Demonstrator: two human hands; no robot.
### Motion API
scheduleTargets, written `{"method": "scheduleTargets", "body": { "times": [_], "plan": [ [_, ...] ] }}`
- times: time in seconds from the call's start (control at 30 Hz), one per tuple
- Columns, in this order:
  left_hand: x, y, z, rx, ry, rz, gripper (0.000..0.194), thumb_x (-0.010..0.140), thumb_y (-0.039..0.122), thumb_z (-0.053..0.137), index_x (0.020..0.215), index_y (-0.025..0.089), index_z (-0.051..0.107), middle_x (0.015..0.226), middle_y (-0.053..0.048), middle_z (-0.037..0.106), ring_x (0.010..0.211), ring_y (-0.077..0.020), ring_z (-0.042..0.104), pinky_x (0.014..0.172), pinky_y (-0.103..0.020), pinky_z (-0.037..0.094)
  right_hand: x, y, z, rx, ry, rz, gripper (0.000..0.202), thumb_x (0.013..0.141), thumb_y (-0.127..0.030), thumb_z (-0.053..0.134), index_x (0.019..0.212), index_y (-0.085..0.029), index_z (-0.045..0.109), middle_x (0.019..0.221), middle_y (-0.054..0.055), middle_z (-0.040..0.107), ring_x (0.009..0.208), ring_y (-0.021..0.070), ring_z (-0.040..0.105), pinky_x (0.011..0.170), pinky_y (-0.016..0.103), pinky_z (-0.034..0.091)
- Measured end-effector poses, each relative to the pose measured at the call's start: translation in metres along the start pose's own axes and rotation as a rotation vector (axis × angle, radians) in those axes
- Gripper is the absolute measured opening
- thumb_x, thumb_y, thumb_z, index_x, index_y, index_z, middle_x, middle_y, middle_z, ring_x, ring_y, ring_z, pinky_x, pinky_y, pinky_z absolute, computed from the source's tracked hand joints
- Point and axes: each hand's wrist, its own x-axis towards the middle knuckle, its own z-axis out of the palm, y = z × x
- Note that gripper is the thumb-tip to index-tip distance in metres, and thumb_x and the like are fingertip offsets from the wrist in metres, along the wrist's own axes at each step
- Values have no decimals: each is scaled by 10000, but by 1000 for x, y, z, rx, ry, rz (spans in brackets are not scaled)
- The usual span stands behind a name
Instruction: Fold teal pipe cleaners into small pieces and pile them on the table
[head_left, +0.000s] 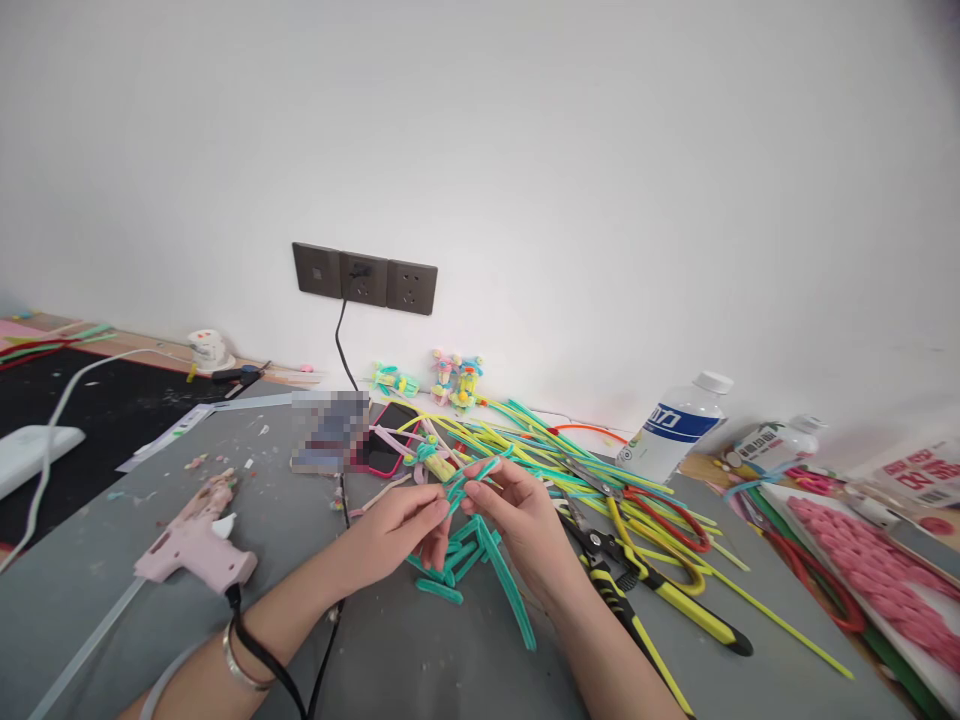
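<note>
Between my two hands is a teal pipe cleaner [480,470], bent and running across both sets of fingertips. My left hand [416,520] pinches it from the left side. On the right, my right hand [514,500] grips it between thumb and fingers. Several short teal pipe cleaner pieces [442,590] lie on the grey table under my hands, and a longer folded teal strip [514,595] hangs or lies beneath my right hand. Just behind my fingers sits a small yellow and teal pipe cleaner figure [431,457].
A pink glue gun [199,545] lies left with its black cord crossing under my left forearm. Wire strippers [622,560], red-handled scissors [660,510] and a pile of yellow-green pipe cleaners [540,440] spread right. A phone [386,440], finished figures [456,380] and a bottle [675,425] stand behind.
</note>
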Motion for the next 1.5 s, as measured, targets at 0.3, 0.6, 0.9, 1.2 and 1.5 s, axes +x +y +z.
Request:
{"method": "scheduleTargets", "body": {
  "times": [0.3,0.6,0.9,1.2,1.5],
  "plan": [
    [-5,4,-2,214,2,55,462,1039,474,324,690,204,460,565,37,489,524,-130,437,601,-257,380,0,-1,1,-19,-21,19,339,659,-457,886,794,-186,733,691,7,676,609,158,636,655,313,562],
    [-4,-1,-6,571,98,198,314,992,401,485,744,209,498,566,60,404,507,-130,373,521,-257,220,0,-3,1,-107,-6,-40,346,705,-498,840,758,-198,677,686,-2,629,591,161,609,606,299,529],
    [-1,-5,-6,587,95,239,263,1023,299,433,989,208,677,604,0,678,535,-168,604,568,-247,364,3,10,1,-163,-26,-71,372,716,-543,812,748,-207,657,574,-14,584,557,174,587,562,300,503],
    [-2,-4,-6,613,63,268,343,1037,278,404,772,220,615,586,1,694,532,-168,634,599,-240,407,1,3,2,-103,-40,-55,321,708,-451,856,821,-194,701,630,-28,586,590,149,599,602,280,507],
    [-3,-5,-4,660,14,239,356,1039,260,367,702,213,474,533,26,598,489,-134,562,569,-225,370,4,-1,-1,-102,-103,-20,288,692,-425,870,753,-189,715,813,17,706,631,139,624,636,285,540]
  ]
}}
